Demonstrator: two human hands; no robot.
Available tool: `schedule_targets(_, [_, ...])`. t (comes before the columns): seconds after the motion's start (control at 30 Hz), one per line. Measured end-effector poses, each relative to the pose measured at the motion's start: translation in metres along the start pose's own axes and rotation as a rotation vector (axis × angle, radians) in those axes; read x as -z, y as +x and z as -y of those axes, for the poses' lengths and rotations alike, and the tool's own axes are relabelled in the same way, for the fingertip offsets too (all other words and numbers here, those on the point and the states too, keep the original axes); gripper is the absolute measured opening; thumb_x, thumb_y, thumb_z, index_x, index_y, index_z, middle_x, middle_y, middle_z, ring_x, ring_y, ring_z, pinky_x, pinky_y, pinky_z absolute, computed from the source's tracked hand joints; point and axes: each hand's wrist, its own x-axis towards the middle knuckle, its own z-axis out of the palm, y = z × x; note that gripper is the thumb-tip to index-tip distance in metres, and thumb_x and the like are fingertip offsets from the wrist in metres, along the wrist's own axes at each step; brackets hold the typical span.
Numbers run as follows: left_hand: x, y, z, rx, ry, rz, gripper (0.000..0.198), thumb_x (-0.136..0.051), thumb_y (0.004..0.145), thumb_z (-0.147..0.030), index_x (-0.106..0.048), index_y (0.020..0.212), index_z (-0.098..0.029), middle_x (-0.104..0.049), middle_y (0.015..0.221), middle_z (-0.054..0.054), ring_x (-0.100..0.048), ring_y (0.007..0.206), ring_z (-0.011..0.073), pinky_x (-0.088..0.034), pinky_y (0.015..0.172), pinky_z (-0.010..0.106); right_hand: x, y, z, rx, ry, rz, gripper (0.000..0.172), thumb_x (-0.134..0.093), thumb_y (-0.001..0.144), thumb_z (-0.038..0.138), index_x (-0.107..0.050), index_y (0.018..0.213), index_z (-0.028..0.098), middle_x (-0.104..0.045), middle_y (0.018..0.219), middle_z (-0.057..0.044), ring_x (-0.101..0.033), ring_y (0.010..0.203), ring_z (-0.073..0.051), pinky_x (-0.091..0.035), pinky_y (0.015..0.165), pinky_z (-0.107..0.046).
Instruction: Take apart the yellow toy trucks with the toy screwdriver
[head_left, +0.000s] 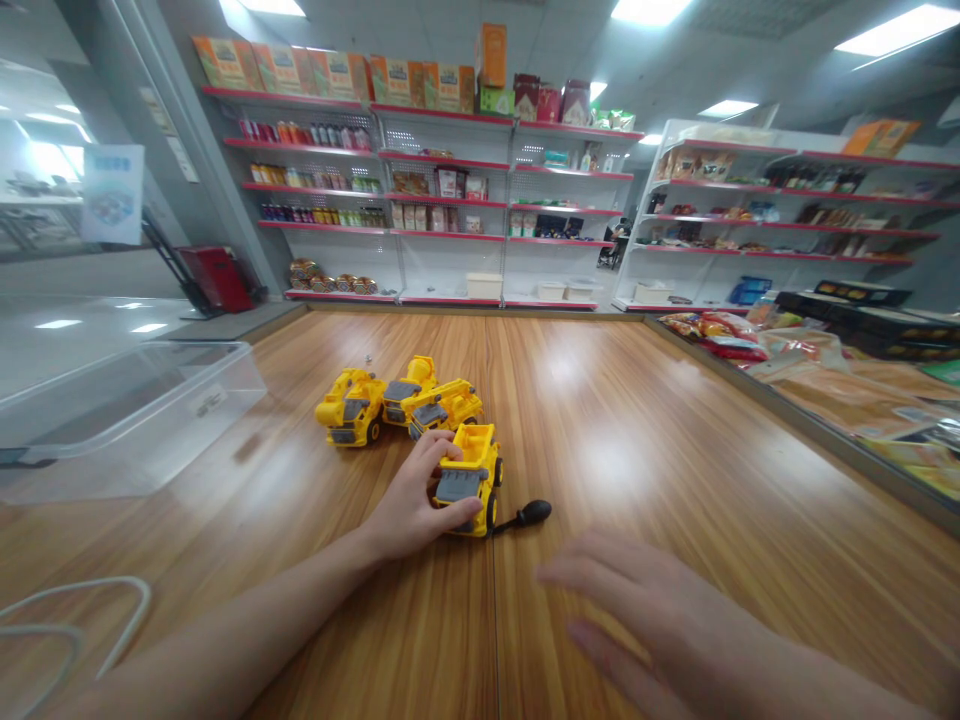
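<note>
Holds a yellow toy dump truck (466,485) in the left hand (409,502), near the middle of the bench (600,420). Has the left fingers closed around the dump truck, with the thumb across the grey front window end and other fingers by the yellow tub. Has the right hand (645,600) near and to the right of the dump truck, well apart from it, fingers loose and spread. Too blurry there to tell much more.

Just right of the dump truck's front wheel, a black screwdriver (535,513), lying on the bench with the fat handle pointing away from the dump truck. Too small to tell if touching the wheel at the thin end.

Behind the dump truck and a bit left, three more yellow toys, close together: a truck with a long arm (454,402), a cement mixer truck (409,390), and, farthest left, a digger (351,410).

Far left of the dump truck, a big clear plastic box (127,430). Nearer than the dump truck and far left, a bendy white cord (112,581). Far right of the dump truck, shiny food bags (731,335) in a pile. Well behind the dump truck, tall shelves (442,158) with red edges, holding bottles and boxes.
</note>
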Motion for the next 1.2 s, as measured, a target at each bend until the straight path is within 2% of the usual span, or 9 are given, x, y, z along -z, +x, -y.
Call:
schedule_targets(0.07, [0.0, 0.0, 0.001, -0.006, 0.006, -0.033, 0.037, -0.071, 0.077, -0.04, -0.051, 0.102, -0.021, -0.043, 0.128, 0.009, -0.05, 0.119, 0.0255, -0.051, 0.085, 0.03, -0.004, 0.026, -0.016, -0.061, -0.085, 0.077, 0.035, -0.05, 0.091, 0.01, -0.057, 0.122, 0.023, -0.064, 0.109, -0.01, -0.059, 0.1, -0.022, -0.053, 0.085, -0.039])
schedule_targets(0.17, [0.001, 0.001, 0.005, -0.007, 0.003, -0.1, 0.035, -0.069, 0.078, -0.04, -0.052, 0.101, -0.02, -0.048, 0.122, 0.008, -0.052, 0.113, 0.0242, -0.048, 0.087, 0.031, -0.024, 0.049, -0.033, -0.072, -0.137, 0.043, 0.033, -0.055, 0.084, 0.014, -0.057, 0.118, 0.018, -0.059, 0.112, -0.013, -0.054, 0.106, -0.028, -0.049, 0.09, -0.048])
schedule_targets(0.3, [0.001, 0.001, 0.007, 0.045, -0.112, -0.101, 0.036, -0.064, 0.082, -0.039, -0.046, 0.108, -0.022, -0.056, 0.096, 0.001, -0.056, 0.085, 0.0173, -0.047, 0.074, 0.027, -0.051, 0.057, -0.043, -0.1, -0.044, 0.072, 0.022, -0.06, 0.08, 0.017, -0.059, 0.102, 0.018, -0.057, 0.107, -0.011, -0.053, 0.1, -0.026, -0.049, 0.087, -0.043])
schedule_targets(0.37, [0.001, 0.001, 0.006, 0.062, -0.216, -0.093, 0.038, -0.062, 0.083, -0.036, -0.041, 0.112, -0.023, -0.057, 0.091, -0.001, -0.057, 0.081, 0.0158, -0.046, 0.072, 0.025, -0.056, 0.059, -0.046, -0.1, 0.0, 0.092, 0.015, -0.059, 0.081, 0.016, -0.06, 0.096, 0.019, -0.056, 0.104, -0.01, -0.053, 0.098, -0.024, -0.049, 0.085, -0.04])
schedule_targets(0.53, [0.001, 0.003, 0.002, 0.069, -0.257, -0.111, 0.039, -0.061, 0.083, -0.035, -0.041, 0.115, -0.022, -0.059, 0.097, 0.001, -0.058, 0.084, 0.0161, -0.046, 0.075, 0.026, -0.059, 0.062, -0.053, -0.092, 0.051, 0.143, 0.01, -0.052, 0.088, 0.012, -0.057, 0.091, 0.019, -0.058, 0.093, -0.007, -0.054, 0.09, -0.021, -0.048, 0.079, -0.036])
schedule_targets(0.7, [0.002, 0.005, 0.0, 0.091, -0.195, -0.099, 0.036, -0.059, 0.086, -0.039, -0.045, 0.113, -0.02, -0.06, 0.098, 0.002, -0.059, 0.086, 0.0169, -0.048, 0.078, 0.028, -0.069, 0.069, -0.045, -0.2, 0.155, -0.013, 0.013, -0.047, 0.093, 0.016, -0.052, 0.104, 0.019, -0.06, 0.097, -0.008, -0.057, 0.089, -0.02, -0.05, 0.078, -0.035])
schedule_targets(0.83, [0.002, 0.007, -0.005, 0.116, -0.16, -0.127, 0.037, -0.059, 0.086, -0.043, -0.047, 0.112, -0.02, -0.063, 0.1, 0.003, -0.061, 0.088, 0.0185, -0.05, 0.079, 0.03, -0.072, 0.08, -0.034, -0.138, 0.134, -0.06, 0.036, -0.064, 0.085, 0.031, -0.049, 0.116, 0.02, -0.061, 0.106, -0.01, -0.058, 0.095, -0.024, -0.051, 0.081, -0.038])
schedule_targets(1.07, [0.001, 0.006, -0.006, 0.11, -0.165, -0.134, 0.038, -0.062, 0.084, -0.043, -0.047, 0.11, -0.019, -0.064, 0.099, 0.003, -0.063, 0.09, 0.0187, -0.051, 0.081, 0.031, -0.068, 0.08, -0.038, -0.076, 0.102, -0.079, 0.03, -0.062, 0.087, 0.033, -0.052, 0.112, 0.019, -0.061, 0.097, -0.008, -0.06, 0.088, -0.022, -0.051, 0.077, -0.036])
schedule_targets(1.2, [0.0, 0.006, -0.001, 0.093, -0.201, -0.116, 0.041, -0.066, 0.082, -0.041, -0.046, 0.112, -0.019, -0.062, 0.098, 0.002, -0.062, 0.087, 0.0174, -0.051, 0.078, 0.029, -0.067, 0.078, -0.042, -0.094, 0.144, -0.085, 0.03, -0.066, 0.081, 0.028, -0.054, 0.107, 0.02, -0.062, 0.097, -0.007, -0.061, 0.089, -0.021, -0.052, 0.078, -0.034])
